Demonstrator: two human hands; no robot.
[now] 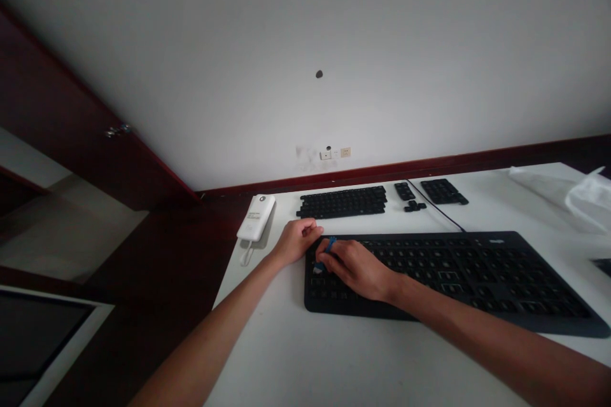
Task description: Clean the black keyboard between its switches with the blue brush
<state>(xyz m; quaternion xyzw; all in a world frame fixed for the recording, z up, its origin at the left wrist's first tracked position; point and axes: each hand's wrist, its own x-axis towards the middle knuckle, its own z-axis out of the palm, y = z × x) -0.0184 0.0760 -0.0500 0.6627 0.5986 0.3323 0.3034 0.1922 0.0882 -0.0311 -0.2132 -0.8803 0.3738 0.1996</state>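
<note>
A black keyboard [382,308] with its keycaps off lies on the white table, its bare key sockets showing. My right hand [358,267] is over its left end, fingers pinched around a small blue tool [330,243]. The tool's whitish tip [318,269] is down among the sockets; most of it is hidden by the fingers, so I cannot tell its exact kind. At the keyboard's far left corner, my left hand [296,241] rests with curled fingers against the edge.
Removed black keycaps [342,202] lie in rows behind the keyboard, with smaller groups [405,191] and a number-pad block [443,191] to the right. A white power bank [256,219] with a short cable is at the table's left edge. A plastic bag [580,197] lies at right.
</note>
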